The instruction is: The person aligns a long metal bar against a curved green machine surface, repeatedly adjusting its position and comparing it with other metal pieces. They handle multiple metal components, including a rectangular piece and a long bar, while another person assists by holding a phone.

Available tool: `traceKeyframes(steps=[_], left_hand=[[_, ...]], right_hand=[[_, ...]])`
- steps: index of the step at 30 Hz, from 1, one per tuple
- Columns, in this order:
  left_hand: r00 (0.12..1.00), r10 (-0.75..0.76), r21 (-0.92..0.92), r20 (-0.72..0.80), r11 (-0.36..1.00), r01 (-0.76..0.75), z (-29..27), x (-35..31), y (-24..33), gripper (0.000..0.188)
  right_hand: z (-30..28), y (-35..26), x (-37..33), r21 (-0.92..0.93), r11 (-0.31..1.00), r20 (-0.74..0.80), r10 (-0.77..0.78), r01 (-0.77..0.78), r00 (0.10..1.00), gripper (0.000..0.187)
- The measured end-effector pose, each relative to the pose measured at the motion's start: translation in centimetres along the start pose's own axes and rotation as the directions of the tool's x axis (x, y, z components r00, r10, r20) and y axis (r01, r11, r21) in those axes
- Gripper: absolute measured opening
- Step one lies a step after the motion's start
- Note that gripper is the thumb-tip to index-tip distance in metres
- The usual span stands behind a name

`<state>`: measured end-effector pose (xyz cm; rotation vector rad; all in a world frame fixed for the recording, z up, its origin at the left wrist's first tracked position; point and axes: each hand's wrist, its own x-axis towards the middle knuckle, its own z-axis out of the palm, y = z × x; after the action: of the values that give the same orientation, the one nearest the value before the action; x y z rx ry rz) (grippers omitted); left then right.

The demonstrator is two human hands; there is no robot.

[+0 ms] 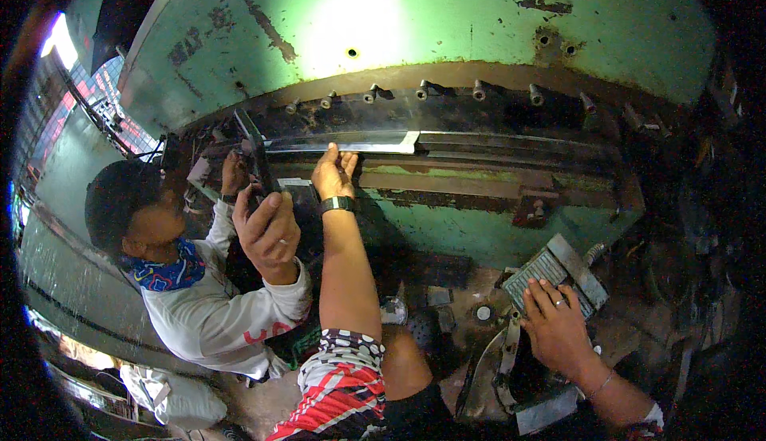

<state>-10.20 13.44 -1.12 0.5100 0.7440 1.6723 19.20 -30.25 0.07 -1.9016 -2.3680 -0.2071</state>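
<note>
A large green machine [495, 26] with scraped, flaking paint fills the upper part of the frame, a bright patch of light glaring at its top centre. Below that, a row of bolts [423, 90] runs across the machine from upper left to upper right. A shiny metal strip [375, 145] lies lengthwise along the dark slot beneath the bolts, at upper centre.

The left hand [335, 175] reaches up to the strip's lower edge, its fingers partly curled and a fingertip at the metal; whether it pinches the strip, I cannot tell. A dark watch [337, 203] circles that wrist, and a red, white and black sleeve [343, 377] covers the upper arm at lower centre. At lower right, the right hand [552, 325] lies with fingers extended and slightly apart on the ribbed face of a grey box [586, 281], gripping nothing.

At left, a co-worker [211, 313] in a white top leans in toward the machine. The co-worker's nearer hand [270, 238] is raised by a dark bar [257, 154] that slants across the strip's left end. A pale bag [187, 401] sits at lower left
</note>
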Motion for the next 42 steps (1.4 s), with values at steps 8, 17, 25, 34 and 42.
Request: traceKeyframes(steps=[8, 17, 25, 34, 42], left_hand=[[0.998, 0.007, 0.177, 0.067, 0.984, -0.019, -2.5, 1.5, 1.8, 0.035], [0.968, -0.149, 0.159, 0.202, 0.98, 0.117, 2.8, -5.7, -3.4, 0.047], [0.994, -0.004, 0.017, 0.107, 1.0, 0.003, 2.8, -3.5, -3.6, 0.021], [0.998, 0.062, -0.035, -0.021, 0.997, -0.063, -0.6, 0.1, -1.1, 0.028], [0.999, 0.035, -0.02, 0.014, 0.999, -0.035, -0.5, 0.4, -0.7, 0.025]], right_hand=[[0.0, -0.3, 0.4, 0.035, 0.999, 0.022, 0.011, -0.012, 1.0, 0.046], [-0.4, -0.4, 0.3, 0.064, 0.998, 0.007, 0.028, -0.029, 1.0, 0.047], [0.2, 0.0, 0.1, 0.047, 0.999, 0.022, 0.027, -0.028, 0.999, 0.051], [-0.6, -0.2, 0.2, 0.084, 0.996, -0.007, 0.006, -0.006, 1.0, 0.053], [-1.0, -0.4, 0.4, 0.115, 0.992, 0.056, 0.051, -0.057, 0.997, 0.055]])
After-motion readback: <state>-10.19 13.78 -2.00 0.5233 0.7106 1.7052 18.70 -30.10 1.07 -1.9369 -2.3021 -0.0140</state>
